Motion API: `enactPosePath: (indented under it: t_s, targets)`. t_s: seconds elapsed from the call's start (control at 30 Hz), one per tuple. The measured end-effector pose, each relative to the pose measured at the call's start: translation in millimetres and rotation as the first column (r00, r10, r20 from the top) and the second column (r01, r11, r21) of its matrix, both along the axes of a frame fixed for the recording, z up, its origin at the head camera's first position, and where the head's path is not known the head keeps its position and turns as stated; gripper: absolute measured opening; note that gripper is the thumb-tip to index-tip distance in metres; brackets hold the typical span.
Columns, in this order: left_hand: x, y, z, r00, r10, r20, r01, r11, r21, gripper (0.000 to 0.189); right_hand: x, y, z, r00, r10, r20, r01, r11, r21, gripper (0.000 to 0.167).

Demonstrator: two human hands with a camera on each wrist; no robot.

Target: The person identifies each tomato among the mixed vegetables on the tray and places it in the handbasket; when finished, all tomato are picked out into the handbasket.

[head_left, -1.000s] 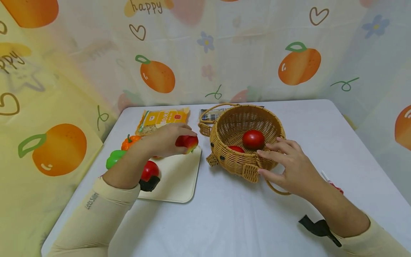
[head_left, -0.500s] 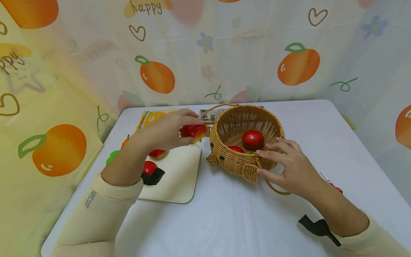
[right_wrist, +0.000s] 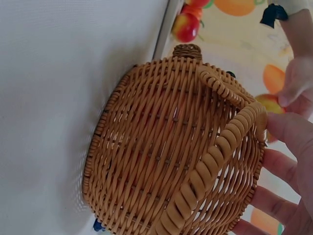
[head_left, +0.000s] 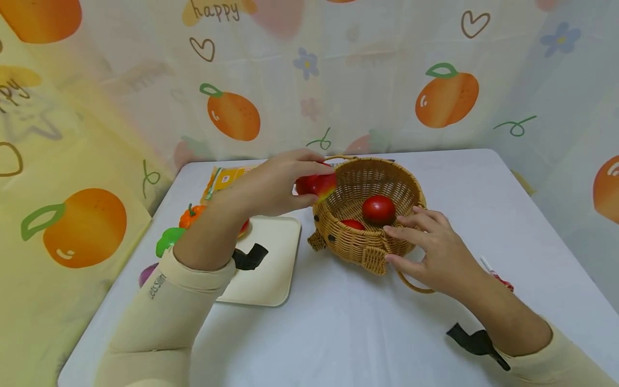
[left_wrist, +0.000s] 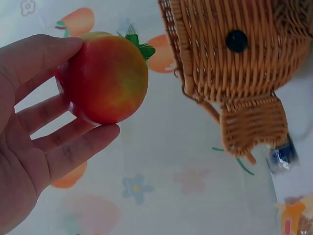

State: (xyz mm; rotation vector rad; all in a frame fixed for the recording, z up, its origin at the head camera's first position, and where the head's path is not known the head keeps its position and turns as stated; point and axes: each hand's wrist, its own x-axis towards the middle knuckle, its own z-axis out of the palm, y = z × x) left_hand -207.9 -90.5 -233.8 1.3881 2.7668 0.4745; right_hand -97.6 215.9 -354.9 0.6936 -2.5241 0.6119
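- I have the left hand (head_left: 278, 184) pinching a red-yellow fruit (left_wrist: 105, 81) near the wicker basket (head_left: 350, 248), not touching it.
- I see the right hand (head_left: 432, 247), fingers spread, touching the basket's rim.
- Inside lie two red fruits (head_left: 379, 210).

The left forearm (head_left: 213, 226) slants up from lower left, the left hand (head_left: 279, 181) gripping near mid-frame, thumb opposite fingers. The right forearm (head_left: 508, 314) slants from lower right, the right hand (head_left: 430, 248) spreading its fingers.

Backdrop (head_left: 367, 80): pale cloth, printed oranges (head_left: 234, 116), hearts (head_left: 475, 24), flowers (head_left: 307, 63) | table (head_left: 338, 333): white, rounded corners
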Motion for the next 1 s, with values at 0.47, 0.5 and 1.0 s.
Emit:
enactPosePath:
  t_s: [0.47, 0.5, 1.0]
  targets:
    - [-10.5, 57.8, -34.9, 0.998, -0.058, 0.016, 0.06, 0.988, -0.144, 0.049, 1.2, -3.9, -1.7, 1.0, -0.003, 0.015, 0.003, 1.0, 0.001, 0.049]
    - [-11.5, 59.6, -37.9, 0.998, -0.057, 0.026, 0.06, 0.987, -0.149, 0.049, 1.2, -4.1, -2.0, 1.0, -0.001, 0.013, 0.001, 1.0, 0.0, 0.049]
    - [-18.3, 65.0, -49.4, 0.997, -0.032, 0.074, 0.045, 0.983, -0.177, 0.053, -0.5, 1.9, -1.9, 1.0, 0.015, -0.019, -0.016, 1.0, -0.011, 0.051]
